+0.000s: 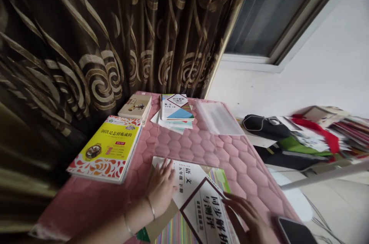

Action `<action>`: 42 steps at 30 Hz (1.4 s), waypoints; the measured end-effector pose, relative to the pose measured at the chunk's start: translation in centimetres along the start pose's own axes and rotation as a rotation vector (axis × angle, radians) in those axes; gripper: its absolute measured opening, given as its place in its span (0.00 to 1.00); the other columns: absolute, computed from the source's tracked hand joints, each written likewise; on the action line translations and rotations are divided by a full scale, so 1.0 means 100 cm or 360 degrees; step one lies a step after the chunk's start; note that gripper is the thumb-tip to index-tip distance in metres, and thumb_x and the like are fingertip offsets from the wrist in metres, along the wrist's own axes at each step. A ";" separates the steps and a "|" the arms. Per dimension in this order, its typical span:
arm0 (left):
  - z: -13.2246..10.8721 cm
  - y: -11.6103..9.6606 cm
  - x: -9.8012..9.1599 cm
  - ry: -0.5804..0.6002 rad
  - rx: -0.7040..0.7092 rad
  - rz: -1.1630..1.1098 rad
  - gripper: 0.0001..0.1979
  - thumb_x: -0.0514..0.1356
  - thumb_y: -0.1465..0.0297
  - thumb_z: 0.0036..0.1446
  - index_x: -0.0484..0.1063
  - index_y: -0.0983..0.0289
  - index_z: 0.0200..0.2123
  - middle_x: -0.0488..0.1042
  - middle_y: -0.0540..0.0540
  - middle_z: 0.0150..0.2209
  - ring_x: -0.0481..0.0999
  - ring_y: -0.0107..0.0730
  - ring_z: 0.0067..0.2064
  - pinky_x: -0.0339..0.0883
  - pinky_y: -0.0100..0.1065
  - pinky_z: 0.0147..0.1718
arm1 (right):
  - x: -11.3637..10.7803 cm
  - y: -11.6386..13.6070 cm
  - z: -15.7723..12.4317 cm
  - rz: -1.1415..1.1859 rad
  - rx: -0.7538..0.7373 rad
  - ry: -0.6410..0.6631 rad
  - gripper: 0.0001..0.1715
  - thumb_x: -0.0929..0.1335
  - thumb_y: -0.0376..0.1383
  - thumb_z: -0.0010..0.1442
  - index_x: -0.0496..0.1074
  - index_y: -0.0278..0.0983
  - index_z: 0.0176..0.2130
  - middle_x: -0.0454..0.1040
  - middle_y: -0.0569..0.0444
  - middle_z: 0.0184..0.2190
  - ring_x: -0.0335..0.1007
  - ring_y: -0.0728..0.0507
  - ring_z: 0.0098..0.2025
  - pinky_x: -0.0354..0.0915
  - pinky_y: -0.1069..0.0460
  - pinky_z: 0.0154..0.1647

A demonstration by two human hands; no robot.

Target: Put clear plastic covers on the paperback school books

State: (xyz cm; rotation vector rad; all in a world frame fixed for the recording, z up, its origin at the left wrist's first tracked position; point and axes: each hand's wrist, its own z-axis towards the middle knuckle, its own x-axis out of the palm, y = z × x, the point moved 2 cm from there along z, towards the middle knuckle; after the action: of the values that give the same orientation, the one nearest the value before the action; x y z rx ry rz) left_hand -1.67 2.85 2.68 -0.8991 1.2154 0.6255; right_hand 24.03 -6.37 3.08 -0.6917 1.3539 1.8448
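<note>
A Chinese-language workbook (198,198) with a white cover, a dark diamond frame and coloured stripes lies turned sideways at the table's near side. My left hand (163,188), with thin bracelets on the wrist, rests on the cover's left part, fingers stretched towards its far edge. At the opposite edge, my right hand (245,215) touches the workbook with its fingers extended and apart from the thumb; it is slightly blurred. A brown and green striped cover shows around the workbook, but I cannot tell whether it is a separate book.
On the pink padded tabletop (190,144), a yellow book (111,142) tops a stack at left, with a beige book (137,105) behind. Mathematics workbooks (175,107) and a translucent sleeve (217,117) lie farther back. A phone (295,230) sits near right. Curtains (161,24) hang behind.
</note>
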 end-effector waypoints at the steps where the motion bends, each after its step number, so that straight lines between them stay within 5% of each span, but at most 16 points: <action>1: -0.008 0.010 0.002 0.0003 -0.0033 -0.0005 0.24 0.56 0.71 0.58 0.62 0.64 0.59 0.53 0.62 0.67 0.49 0.50 0.68 0.48 0.56 0.63 | 0.000 -0.011 0.007 -0.0068 -0.0070 -0.0064 0.19 0.63 0.46 0.61 0.79 0.42 0.41 0.77 0.47 0.47 0.74 0.37 0.48 0.74 0.45 0.45; 5: -0.014 0.039 0.005 -0.0037 -0.0052 -0.0107 0.29 0.57 0.69 0.58 0.58 0.62 0.62 0.52 0.60 0.67 0.47 0.49 0.68 0.49 0.54 0.64 | 0.019 -0.051 0.022 -0.0285 -0.0280 -0.0110 0.21 0.62 0.44 0.60 0.78 0.40 0.45 0.77 0.47 0.47 0.71 0.35 0.52 0.71 0.41 0.50; 8: -0.009 0.047 0.002 -0.0056 -0.0065 -0.0225 0.28 0.56 0.70 0.57 0.59 0.61 0.61 0.53 0.59 0.67 0.48 0.47 0.68 0.52 0.51 0.63 | 0.032 -0.058 0.016 -0.0439 -0.0332 -0.0105 0.23 0.62 0.45 0.60 0.76 0.41 0.49 0.73 0.46 0.52 0.67 0.33 0.56 0.67 0.36 0.53; 13: -0.005 0.061 -0.006 -0.0215 -0.0179 -0.0393 0.19 0.55 0.77 0.56 0.70 0.59 0.50 0.63 0.57 0.61 0.66 0.39 0.60 0.62 0.42 0.59 | 0.045 -0.014 -0.009 -0.0666 -0.0775 0.0101 0.33 0.65 0.54 0.56 0.66 0.49 0.58 0.60 0.51 0.63 0.53 0.28 0.64 0.54 0.30 0.59; 17: -0.003 0.081 -0.004 -0.0453 -0.0304 -0.0587 0.14 0.58 0.80 0.51 0.72 0.61 0.40 0.68 0.58 0.51 0.72 0.37 0.52 0.69 0.42 0.53 | 0.065 0.029 -0.022 -0.0785 -0.1231 0.0026 0.41 0.64 0.63 0.53 0.61 0.52 0.61 0.60 0.54 0.63 0.42 0.27 0.68 0.36 0.30 0.65; 28: -0.003 0.085 0.001 -0.0573 -0.0334 -0.0547 0.12 0.55 0.81 0.54 0.71 0.62 0.39 0.70 0.57 0.47 0.73 0.36 0.49 0.68 0.43 0.52 | 0.074 0.050 -0.011 -0.0602 -0.1173 0.0251 0.42 0.62 0.60 0.56 0.58 0.46 0.64 0.58 0.50 0.64 0.39 0.28 0.68 0.33 0.28 0.64; 34: -0.006 0.085 0.005 -0.0645 -0.0333 -0.0410 0.12 0.54 0.80 0.56 0.70 0.62 0.41 0.70 0.57 0.48 0.74 0.36 0.48 0.70 0.41 0.50 | 0.074 0.053 -0.005 -0.0662 -0.1328 0.0160 0.42 0.61 0.61 0.57 0.61 0.42 0.62 0.58 0.48 0.64 0.33 0.29 0.69 0.22 0.28 0.63; 39: -0.006 0.077 -0.002 -0.0600 -0.0281 -0.0226 0.15 0.51 0.78 0.59 0.71 0.62 0.46 0.72 0.58 0.49 0.76 0.37 0.45 0.73 0.38 0.44 | 0.076 0.050 -0.002 -0.0730 -0.1382 0.0057 0.39 0.60 0.59 0.59 0.61 0.43 0.62 0.58 0.51 0.64 0.32 0.31 0.70 0.21 0.29 0.64; 42: -0.006 0.073 -0.005 -0.0602 -0.0228 -0.0167 0.17 0.49 0.78 0.60 0.71 0.62 0.48 0.71 0.59 0.51 0.76 0.38 0.47 0.73 0.37 0.45 | 0.069 0.051 0.001 -0.0676 -0.1383 0.0158 0.36 0.60 0.57 0.61 0.62 0.45 0.62 0.60 0.54 0.63 0.39 0.34 0.69 0.30 0.32 0.67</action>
State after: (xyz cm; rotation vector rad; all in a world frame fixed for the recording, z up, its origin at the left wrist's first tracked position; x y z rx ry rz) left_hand -8.06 6.17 1.36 -0.9084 0.7880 0.7655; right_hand 15.84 -5.54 0.63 -1.3919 0.3361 2.0029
